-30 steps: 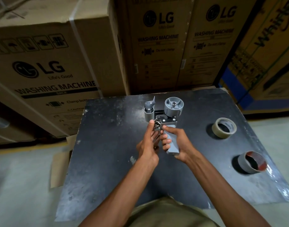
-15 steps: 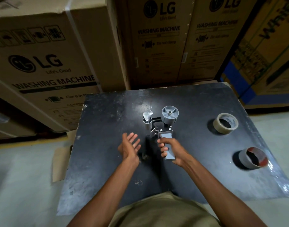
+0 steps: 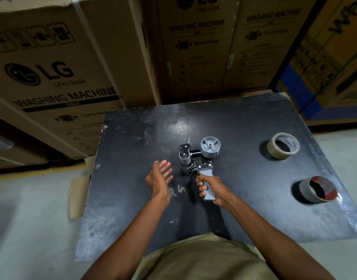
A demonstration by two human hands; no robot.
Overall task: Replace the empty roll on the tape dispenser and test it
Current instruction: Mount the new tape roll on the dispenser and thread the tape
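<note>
The right hand (image 3: 213, 187) wraps the grey handle of the tape dispenser (image 3: 202, 158), fingers curled round it; the palm side is hidden. Its bare spool points to twelve o'clock over the black table (image 3: 133, 199). The left hand (image 3: 160, 178) hovers at nine o'clock, fingers spread, holding nothing. At three o'clock sit a tape roll (image 3: 282, 146) and an empty core (image 3: 317, 189), blurred

Probably a warehouse – stacked washing-machine cartons (image 3: 58, 77) behind a worn black table (image 3: 244, 209)
</note>
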